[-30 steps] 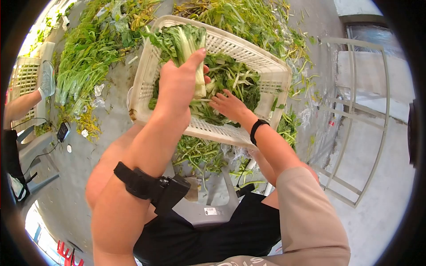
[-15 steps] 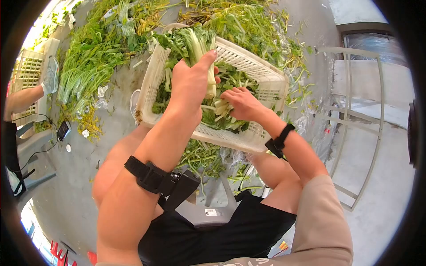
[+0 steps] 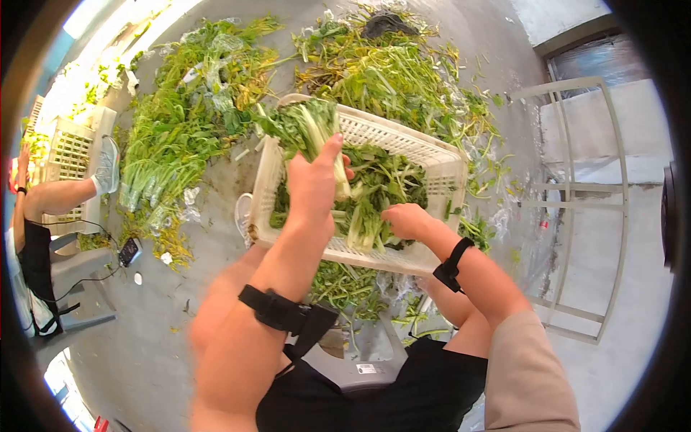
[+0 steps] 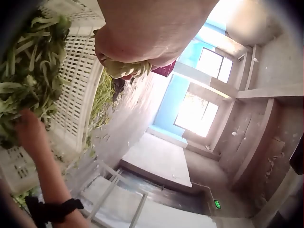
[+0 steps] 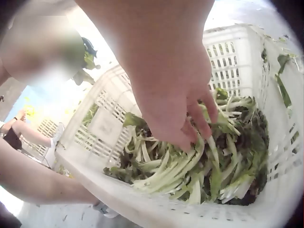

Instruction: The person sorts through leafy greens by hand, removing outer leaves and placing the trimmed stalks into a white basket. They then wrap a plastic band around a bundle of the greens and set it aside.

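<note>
My left hand (image 3: 312, 189) grips a bunch of leafy greens (image 3: 311, 128) by its pale stalks, the leaves pointing up and away over the crate's far left side. In the left wrist view only the pale stalk end (image 4: 124, 69) shows past the hand. Inside the white slatted crate (image 3: 448, 180), my right hand (image 3: 409, 221) pinches pale stalks at the near right. The right wrist view shows its fingers (image 5: 202, 121) down among the loose greens (image 5: 166, 166), with stalks at the fingertips. Part of the right fingers is hidden in the leaves.
Heaps of greens (image 3: 180, 129) and yellowed trimmings (image 3: 389, 68) lie on the floor beyond the crate, with plastic scraps among them. A metal frame (image 3: 568, 194) stands at the right. Another person's leg (image 3: 65, 198) and a second crate (image 3: 72, 155) are at the left.
My right hand has drawn toward the crate's near side, bringing a cluster of pale stalks along. The left hand still holds its bunch. The head view has shifted, so the crate sits lower.
</note>
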The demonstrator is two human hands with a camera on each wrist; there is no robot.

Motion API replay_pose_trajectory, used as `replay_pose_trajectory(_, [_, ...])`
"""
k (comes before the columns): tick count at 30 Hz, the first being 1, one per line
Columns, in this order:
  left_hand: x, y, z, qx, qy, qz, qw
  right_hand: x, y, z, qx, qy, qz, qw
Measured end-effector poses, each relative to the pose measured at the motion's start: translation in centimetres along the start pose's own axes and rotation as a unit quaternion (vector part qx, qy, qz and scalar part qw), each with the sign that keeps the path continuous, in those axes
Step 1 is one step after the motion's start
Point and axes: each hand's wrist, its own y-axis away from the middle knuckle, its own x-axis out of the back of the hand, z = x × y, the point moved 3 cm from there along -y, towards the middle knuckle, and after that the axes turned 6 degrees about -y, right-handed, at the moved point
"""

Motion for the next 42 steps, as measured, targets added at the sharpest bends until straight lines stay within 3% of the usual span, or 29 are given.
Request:
replay_pose_trajectory(2, [-0.3,-0.3,-0.7,-0.002,0.015,-0.008,1.000,0.2,-0.3,-1.5,0.154,0.049,0.260,0.952])
replay_pose_trajectory(4, [-0.7,-0.3,-1.2,-0.001,0.002,-0.016,1.000,0.3,-0.8,-3.4,0.224,0.099,0.274,0.930])
replay_pose_trajectory(6, [-0.9,0.0,-1.6,0.001,0.003,-0.022,1.000,-1.6,-2.7,-4.3,0.244,0.130,0.120,0.953])
replay_pose_trajectory(8, [-1.1,-0.5,-1.9,-0.004,-0.028,0.003,1.000,-2.3,-4.3,-4.6,0.169,0.169,0.020,0.971])
replay_pose_trajectory(10, [-1.5,-0.2,-1.2,0.029,-0.013,0.010,0.999,-2.7,-4.4,-3.0,0.252,0.025,0.135,0.958])
replay_pose_trajectory(11, [-1.6,-1.4,-2.9,0.006,0.010,-0.019,1.000,-1.6,-3.5,-2.9,0.195,-0.055,0.158,0.966])
replay_pose_trajectory(12, [-1.8,-1.1,-2.6,-0.004,0.011,-0.022,1.000,0.6,-1.7,-3.5,0.190,-0.102,0.154,0.964])
replay_pose_trajectory(16, [-3.2,-0.2,-2.1,0.005,0.022,-0.026,0.999,5.0,3.2,-2.9,0.147,-0.239,0.280,0.918])
replay_pose_trajectory(18, [-3.7,0.3,-1.4,0.002,0.042,-0.039,0.998,7.2,4.6,-2.2,0.141,-0.240,0.340,0.898])
replay_pose_trajectory(20, [-4.2,0.4,-2.3,-0.022,0.007,-0.048,0.999,8.9,7.3,-1.4,0.106,-0.375,0.413,0.823])
replay_pose_trajectory(21, [-4.5,0.1,-3.0,-0.026,-0.010,-0.033,0.999,9.9,8.8,-1.5,0.103,-0.376,0.416,0.822])
replay_pose_trajectory(23, [-4.7,0.8,-2.8,-0.014,-0.022,-0.043,0.999,12.4,12.2,-1.0,0.036,-0.423,0.511,0.748])
replay_pose_trajectory(24, [-4.9,1.0,-2.6,-0.003,-0.033,-0.047,0.998,13.2,13.3,-0.8,0.031,-0.422,0.515,0.746])
replay_pose_trajectory(26, [-5.4,1.0,-3.5,0.004,-0.028,-0.062,0.998,13.8,15.9,0.2,0.028,-0.477,0.547,0.688])
replay_pose_trajectory(27, [-5.6,1.1,-3.8,0.001,-0.033,-0.069,0.997,14.0,17.1,-0.6,0.038,-0.556,0.536,0.635])
replay_pose_trajectory(28, [-5.7,1.2,-3.9,-0.003,-0.038,-0.074,0.997,13.7,17.6,-1.1,0.033,-0.555,0.539,0.632])
replay_pose_trajectory(30, [-6.2,1.1,-4.6,0.000,-0.043,-0.088,0.995,11.7,17.7,-1.7,0.002,-0.732,0.467,0.496])
replay_pose_trajectory(32, [-6.2,0.6,-6.0,-0.017,-0.117,-0.054,0.992,10.6,17.0,-2.6,0.019,-0.727,0.454,0.515])
replay_pose_trajectory(33, [-6.2,1.1,-5.9,0.016,-0.122,-0.056,0.991,9.6,16.3,-2.0,0.020,-0.723,0.440,0.532])
replay_pose_trajectory(34, [-6.3,2.1,-5.0,0.042,-0.143,-0.036,0.988,9.1,15.7,-1.7,0.009,-0.759,0.396,0.517])
replay_pose_trajectory(35, [-6.3,2.2,-5.1,0.058,-0.148,-0.056,0.986,9.8,16.0,-2.3,0.053,-0.810,0.360,0.459])
replay_pose_trajectory(36, [-6.1,2.1,-5.7,0.048,-0.125,-0.079,0.988,10.7,16.2,-2.4,0.054,-0.831,0.340,0.438])
replay_pose_trajectory(38, [-6.5,2.6,-4.9,0.047,-0.110,-0.091,0.989,11.5,15.6,-1.4,0.058,-0.844,0.355,0.398])
replay_pose_trajectory(40, [-6.4,2.4,-4.5,0.031,-0.110,-0.113,0.987,11.8,15.1,-0.5,0.076,-0.810,0.370,0.448])
replay_pose_trajectory(41, [-6.3,2.2,-4.4,0.027,-0.096,-0.115,0.988,11.8,15.1,-0.2,0.077,-0.812,0.378,0.438])
replay_pose_trajectory(42, [-6.4,2.0,-4.2,0.022,-0.079,-0.116,0.990,11.9,15.0,0.0,0.067,-0.803,0.365,0.466])
